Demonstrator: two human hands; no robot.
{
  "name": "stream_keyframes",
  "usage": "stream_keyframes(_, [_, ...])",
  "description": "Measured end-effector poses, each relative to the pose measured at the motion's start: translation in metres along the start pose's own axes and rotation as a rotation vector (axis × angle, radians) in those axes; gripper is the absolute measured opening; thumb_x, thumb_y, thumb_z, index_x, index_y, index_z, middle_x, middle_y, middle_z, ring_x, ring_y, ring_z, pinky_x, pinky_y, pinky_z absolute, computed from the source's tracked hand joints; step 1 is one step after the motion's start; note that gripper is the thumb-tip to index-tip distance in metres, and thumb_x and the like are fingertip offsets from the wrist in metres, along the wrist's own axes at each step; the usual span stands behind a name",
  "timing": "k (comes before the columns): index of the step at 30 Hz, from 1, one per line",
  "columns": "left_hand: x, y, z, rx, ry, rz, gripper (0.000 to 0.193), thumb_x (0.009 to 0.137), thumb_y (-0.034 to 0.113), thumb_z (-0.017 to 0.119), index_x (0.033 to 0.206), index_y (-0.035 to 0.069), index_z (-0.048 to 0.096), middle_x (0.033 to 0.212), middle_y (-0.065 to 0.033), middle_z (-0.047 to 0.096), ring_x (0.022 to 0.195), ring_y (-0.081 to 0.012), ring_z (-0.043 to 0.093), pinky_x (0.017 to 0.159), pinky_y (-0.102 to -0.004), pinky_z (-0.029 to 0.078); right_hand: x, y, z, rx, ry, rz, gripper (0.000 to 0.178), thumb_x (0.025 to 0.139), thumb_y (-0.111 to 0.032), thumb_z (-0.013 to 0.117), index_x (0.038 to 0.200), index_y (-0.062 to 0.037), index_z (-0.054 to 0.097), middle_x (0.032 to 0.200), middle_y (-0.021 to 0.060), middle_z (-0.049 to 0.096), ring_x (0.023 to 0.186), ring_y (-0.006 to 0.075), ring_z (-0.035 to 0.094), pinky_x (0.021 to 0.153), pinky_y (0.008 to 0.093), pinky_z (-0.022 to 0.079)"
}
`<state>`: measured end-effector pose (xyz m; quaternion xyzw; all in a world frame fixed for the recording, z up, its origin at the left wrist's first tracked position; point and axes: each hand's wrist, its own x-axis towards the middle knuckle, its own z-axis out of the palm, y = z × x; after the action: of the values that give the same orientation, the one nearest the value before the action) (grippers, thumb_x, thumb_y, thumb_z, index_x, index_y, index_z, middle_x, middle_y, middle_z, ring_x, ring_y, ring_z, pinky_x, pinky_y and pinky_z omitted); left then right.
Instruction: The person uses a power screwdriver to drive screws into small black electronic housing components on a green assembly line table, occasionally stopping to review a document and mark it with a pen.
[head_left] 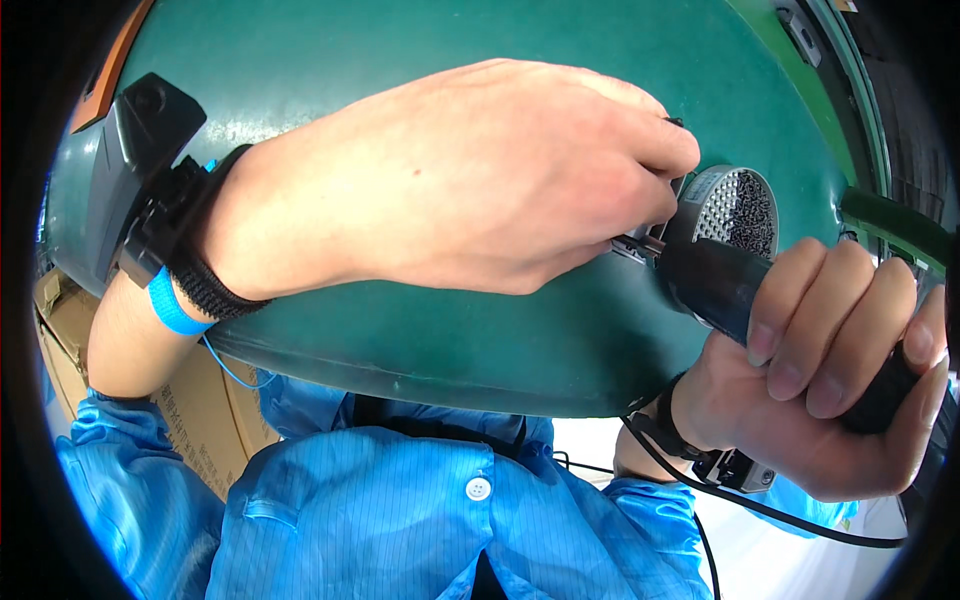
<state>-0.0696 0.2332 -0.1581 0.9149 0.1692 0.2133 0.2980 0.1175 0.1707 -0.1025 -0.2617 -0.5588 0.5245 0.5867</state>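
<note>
My right hand (800, 400) is wrapped round a black electric screwdriver (715, 285), its tip pointing left. Across the middle reaches my left hand (540, 180), back up and fingers curled down. It closes on something I cannot make out; only a small dark edge and a bit of metal show by the fingers. The screwdriver's tip meets that metal bit just under the left fingers. Right behind the screwdriver sits a round screw tray (722, 187) with a perforated face and many small dark screws.
Both hands are over a green tabletop (480, 345) with a curved-looking near edge. A black cable (790, 525) runs below my right hand. A black wrist-mounted device (140, 170) is strapped to my left forearm, beside a blue band (175, 305). Cardboard boxes (205, 415) stand below the table at left.
</note>
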Motion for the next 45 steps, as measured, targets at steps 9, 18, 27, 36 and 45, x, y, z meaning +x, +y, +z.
stream_keyframes(9, [-0.007,-0.005,0.002,-0.034,0.033,0.016,0.030,0.070,0.007,0.076,0.096,-0.001,0.061,0.101,-0.0123,0.058,0.108,-0.0367,0.059,0.099,-0.0449,0.050,0.005,0.014,0.009,0.018,-0.012,0.045,0.021,0.100,-0.019,0.054,0.098,-0.0086,0.036,0.060,0.0050,0.046,0.046,0.0150,0.042,0.045,0.0312,0.038])
stream_keyframes(18, [0.001,-0.011,0.003,0.031,0.063,0.144,0.022,0.079,0.013,0.067,0.099,0.004,0.065,0.104,-0.0091,0.061,0.117,-0.0305,0.058,0.110,-0.0419,0.046,0.011,0.001,0.020,0.025,0.120,-0.004,0.024,0.101,-0.018,0.057,0.099,-0.0095,0.034,0.060,0.0061,0.046,0.046,0.0164,0.042,0.045,0.0329,0.039])
stream_keyframes(27, [0.003,0.016,-0.077,-1.170,0.563,-0.642,0.019,0.100,0.018,0.065,0.095,0.001,0.072,0.090,-0.0031,0.073,0.082,-0.0117,0.067,0.080,-0.0274,0.054,0.001,-0.062,-0.046,0.014,0.502,-0.523,0.020,0.102,-0.023,0.046,0.091,-0.0086,0.037,0.055,0.0009,0.039,0.042,0.0091,0.036,0.037,0.0214,0.033])
stream_keyframes(36, [0.008,-0.084,-0.165,0.594,0.791,-0.350,0.017,0.090,0.011,0.070,0.103,0.001,0.071,0.091,-0.0150,0.073,0.083,-0.0271,0.071,0.072,-0.0329,0.055,-0.005,-0.054,-0.056,0.033,0.619,-0.519,0.019,0.102,-0.021,0.045,0.090,-0.0089,0.036,0.054,0.0004,0.036,0.039,0.0083,0.032,0.036,0.0212,0.031])
stream_keyframes(45, [0.023,-0.170,-0.201,1.072,0.446,-0.268,0.020,0.086,0.011,0.066,0.105,0.004,0.068,0.110,-0.0096,0.068,0.105,-0.0281,0.061,0.093,-0.0397,0.047,-0.007,-0.052,-0.052,-0.007,0.608,-0.564,0.018,0.102,-0.020,0.045,0.090,-0.0098,0.035,0.056,-0.0002,0.034,0.040,0.0074,0.030,0.036,0.0207,0.030])
